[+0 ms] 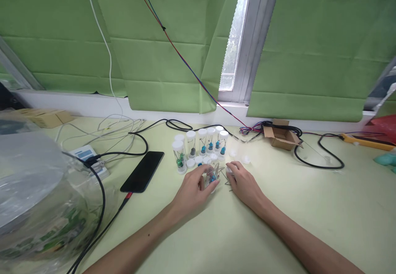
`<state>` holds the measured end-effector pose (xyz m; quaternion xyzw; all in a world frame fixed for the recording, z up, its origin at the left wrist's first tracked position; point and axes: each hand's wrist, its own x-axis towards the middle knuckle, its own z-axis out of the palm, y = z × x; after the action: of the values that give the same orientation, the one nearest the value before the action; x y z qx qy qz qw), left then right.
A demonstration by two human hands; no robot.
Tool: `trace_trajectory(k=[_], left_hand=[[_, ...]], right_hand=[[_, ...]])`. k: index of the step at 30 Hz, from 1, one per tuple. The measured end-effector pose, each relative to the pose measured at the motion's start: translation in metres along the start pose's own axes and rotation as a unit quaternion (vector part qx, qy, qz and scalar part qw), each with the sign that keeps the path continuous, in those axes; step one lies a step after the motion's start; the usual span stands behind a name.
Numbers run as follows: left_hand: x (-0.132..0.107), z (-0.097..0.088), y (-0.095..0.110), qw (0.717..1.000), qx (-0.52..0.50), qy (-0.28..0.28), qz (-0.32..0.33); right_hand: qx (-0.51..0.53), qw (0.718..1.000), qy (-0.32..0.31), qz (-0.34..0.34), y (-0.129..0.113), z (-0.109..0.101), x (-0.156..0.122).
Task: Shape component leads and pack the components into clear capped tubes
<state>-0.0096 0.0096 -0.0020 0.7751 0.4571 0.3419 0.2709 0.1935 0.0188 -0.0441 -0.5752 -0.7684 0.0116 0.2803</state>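
Observation:
My left hand [194,188] is closed round a small clear vial [211,178] with a blue part inside, held low over the pale green table [278,208]. My right hand [243,181] rests beside it, fingers curled on a small white cap [229,169]. Thin metal wire pieces [223,175] lie between the two hands. Just behind stands a row of several clear vials with white caps [202,142], each holding a blue or green part. A few loose white caps [194,161] lie in front of that row.
A black phone [142,171] on a cable lies to the left. A large clear plastic bag [34,195] fills the near left. Black cables [318,150] and a small open cardboard box [281,135] sit at the back right, under green blinds [173,38].

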Motion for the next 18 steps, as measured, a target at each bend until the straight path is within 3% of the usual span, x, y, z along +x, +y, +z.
trace_trajectory(k=[9,18], left_hand=[[0.001,0.001,0.000,1.000,0.007,-0.018,-0.010],[-0.001,0.001,0.000,0.999,0.018,-0.029,-0.021]], right_hand=[[-0.003,1.000,0.011,0.000,0.001,-0.002,0.001],[0.042,0.997,0.072,0.005,-0.007,-0.012,0.002]])
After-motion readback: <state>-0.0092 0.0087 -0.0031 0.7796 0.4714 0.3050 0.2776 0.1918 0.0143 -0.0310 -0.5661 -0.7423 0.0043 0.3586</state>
